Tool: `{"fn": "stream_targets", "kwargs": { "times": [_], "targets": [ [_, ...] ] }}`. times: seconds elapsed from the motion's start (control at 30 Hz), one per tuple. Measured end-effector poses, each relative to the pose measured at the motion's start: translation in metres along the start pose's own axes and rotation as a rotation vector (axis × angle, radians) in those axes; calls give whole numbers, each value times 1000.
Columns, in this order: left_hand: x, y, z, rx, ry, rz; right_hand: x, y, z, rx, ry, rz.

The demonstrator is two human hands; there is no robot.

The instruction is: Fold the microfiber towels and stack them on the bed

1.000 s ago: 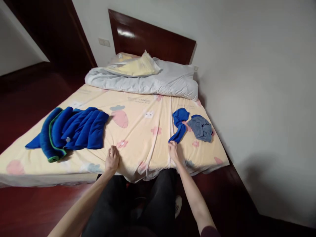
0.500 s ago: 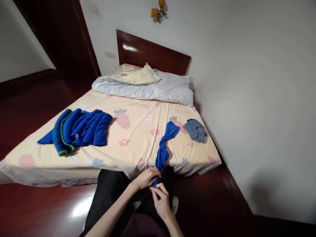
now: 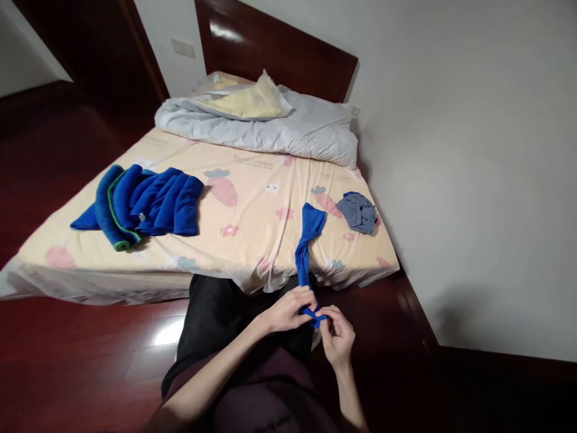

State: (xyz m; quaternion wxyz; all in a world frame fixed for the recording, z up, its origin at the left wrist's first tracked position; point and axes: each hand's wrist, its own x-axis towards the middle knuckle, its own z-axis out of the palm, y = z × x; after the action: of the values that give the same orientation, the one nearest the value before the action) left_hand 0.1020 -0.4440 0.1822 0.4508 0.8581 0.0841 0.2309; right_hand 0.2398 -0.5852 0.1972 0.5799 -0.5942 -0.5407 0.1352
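Closely pinched, left grip (image 3: 291,310), right grip (image 3: 339,338), both on blue cloth (image 3: 312,225)

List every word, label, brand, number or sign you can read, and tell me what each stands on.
No text is readable here.
Bed sheet: faint printed lettering in several spots, too blurred to read.
Dark shirt: small pale lettering near the picture's bottom edge, too blurred to read.
White tag on the bunched blue cloth: too small to tell whether it bears text.

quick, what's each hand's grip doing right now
Left hand: closed, holding the long, twisted blue cloth near its lower end.
Right hand: closed, pinching that cloth's lower end.
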Motion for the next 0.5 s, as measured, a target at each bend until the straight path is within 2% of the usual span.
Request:
{"fn": "stream_targets", "kwargs": {
  "times": [0.13, 0.23, 0.37, 0.5],
  "targets": [
    [-2, 2, -11, 58, -28, 34, 18, -26, -18, 19, -70, -126],
    [-9, 0, -15, 53, -41, 18, 29, -38, -36, -43, -70, -241],
    [-22, -1, -15, 73, -67, -61, 37, -40, -60, -209, 71, -287],
    [-39, -3, -18, 52, 2, -151, 43, -35, -80, -270, 234, -208]
  ]
}}
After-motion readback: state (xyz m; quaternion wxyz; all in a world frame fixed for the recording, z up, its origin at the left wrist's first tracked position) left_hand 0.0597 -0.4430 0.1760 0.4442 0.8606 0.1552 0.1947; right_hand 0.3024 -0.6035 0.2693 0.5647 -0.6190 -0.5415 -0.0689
